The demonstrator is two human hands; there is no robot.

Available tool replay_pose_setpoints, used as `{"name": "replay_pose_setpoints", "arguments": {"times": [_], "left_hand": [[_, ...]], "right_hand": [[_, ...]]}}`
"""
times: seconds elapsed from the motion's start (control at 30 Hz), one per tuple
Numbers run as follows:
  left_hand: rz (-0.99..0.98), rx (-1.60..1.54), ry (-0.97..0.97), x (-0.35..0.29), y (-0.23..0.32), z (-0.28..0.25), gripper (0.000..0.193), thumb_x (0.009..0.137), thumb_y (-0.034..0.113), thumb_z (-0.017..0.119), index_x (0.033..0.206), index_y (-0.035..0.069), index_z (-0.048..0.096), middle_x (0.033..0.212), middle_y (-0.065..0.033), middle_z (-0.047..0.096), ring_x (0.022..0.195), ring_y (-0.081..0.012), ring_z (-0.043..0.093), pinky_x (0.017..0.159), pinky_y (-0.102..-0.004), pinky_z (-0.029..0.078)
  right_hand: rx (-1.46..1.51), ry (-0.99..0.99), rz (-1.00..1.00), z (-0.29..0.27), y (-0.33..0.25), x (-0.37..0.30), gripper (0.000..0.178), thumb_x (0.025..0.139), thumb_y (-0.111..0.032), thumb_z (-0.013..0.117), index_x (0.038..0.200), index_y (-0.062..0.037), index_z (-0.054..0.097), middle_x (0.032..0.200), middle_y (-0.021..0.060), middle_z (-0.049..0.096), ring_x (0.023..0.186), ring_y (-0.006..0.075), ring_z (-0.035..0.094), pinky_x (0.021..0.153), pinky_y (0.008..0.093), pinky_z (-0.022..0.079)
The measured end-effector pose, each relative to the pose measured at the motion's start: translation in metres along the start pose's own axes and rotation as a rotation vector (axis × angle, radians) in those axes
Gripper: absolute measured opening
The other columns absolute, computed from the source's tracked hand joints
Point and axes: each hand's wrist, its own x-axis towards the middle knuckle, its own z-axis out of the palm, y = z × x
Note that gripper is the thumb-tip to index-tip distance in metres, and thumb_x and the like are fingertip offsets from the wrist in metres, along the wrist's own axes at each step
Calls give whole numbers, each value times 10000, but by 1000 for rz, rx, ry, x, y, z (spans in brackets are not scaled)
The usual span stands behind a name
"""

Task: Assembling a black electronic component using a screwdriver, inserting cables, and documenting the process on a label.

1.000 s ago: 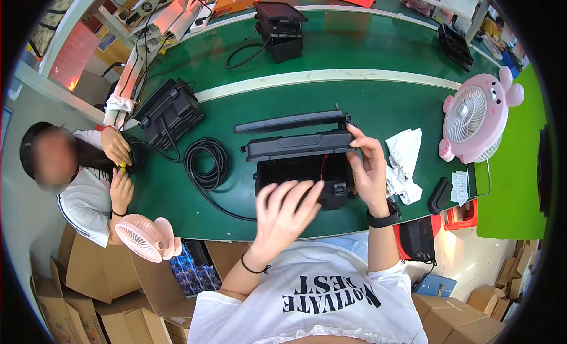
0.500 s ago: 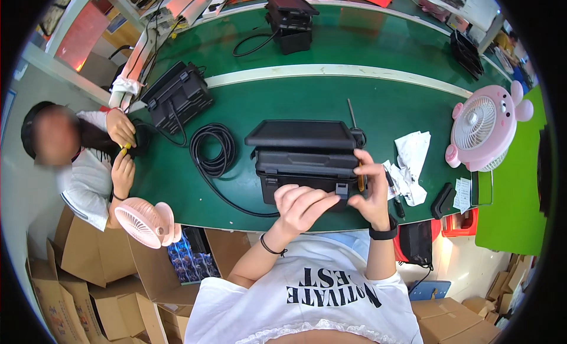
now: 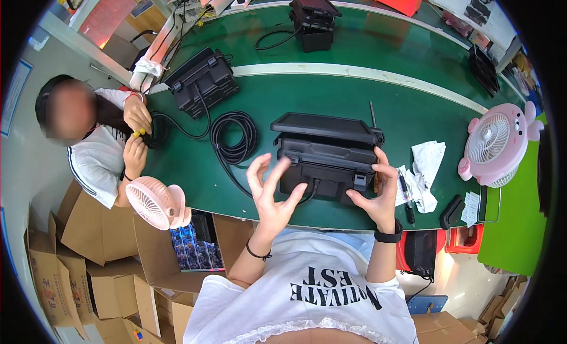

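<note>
A black plastic case point(image 3: 328, 156) stands on the green table in front of me, with a flat dark panel point(image 3: 325, 127) tilted on its top. Off its front left corner is my left hand point(image 3: 273, 196), fingers spread, holding nothing. My right hand point(image 3: 384, 192) curves around the front right corner, thumb and fingers apart on either side of a latch point(image 3: 359, 182); whether it touches the case I cannot tell. A black cable point(image 3: 316, 185) leaves the case's front and runs left to a coil point(image 3: 234, 137). A thin metal rod point(image 3: 372, 113) sticks up behind the right corner.
To the right lie white papers point(image 3: 427, 172), a pen point(image 3: 406, 187), a black part point(image 3: 452, 211) and a pink fan point(image 3: 495, 144). Another cased unit point(image 3: 204, 84) stands at left, near a co-worker's hands point(image 3: 137, 116) holding a yellow-tipped cable. A second pink fan point(image 3: 155, 203) is near the table's edge.
My left hand has drawn back leftward from the case's front and spread its fingers, uncovering the cable there. My right hand keeps much the same pose at the right corner. The whole view has shifted.
</note>
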Motion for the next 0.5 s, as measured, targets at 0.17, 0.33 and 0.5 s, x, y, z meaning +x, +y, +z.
{"name": "replay_pose_setpoints", "arguments": {"times": [0.17, 0.33, 0.5], "left_hand": [[135, 129, -85, 19, -7, -2, 305, 821, 255, 806, 1078, 106, 739, 1417, -175, 406, 1334, -364, 425, 1106, -513, 365], [-16, -242, -75, 25, -29, 8, 279, 842, 293, 742, 983, 57, 701, 1433, -183, 383, 1376, -351, 385, 1140, -485, 313], [-131, -456, -153, 22, -28, 18, 558, 853, 277, 681, 1342, 83, 494, 1557, -198, 271, 1447, -341, 298, 1170, -462, 262]], "right_hand": [[-18, 47, 2, 1, -5, -5, 741, 632, -85, 938, 1200, -106, 463, 1495, 231, 478, 1398, 351, 468, 1121, 406, 387], [-87, 20, 49, -1, -16, 0, 709, 653, -97, 935, 1186, -96, 468, 1493, 237, 486, 1373, 366, 497, 1116, 397, 402], [-144, 226, 6, 12, -21, -1, 551, 737, -107, 889, 1139, -56, 515, 1521, 235, 448, 1335, 373, 529, 1078, 424, 443]]}}
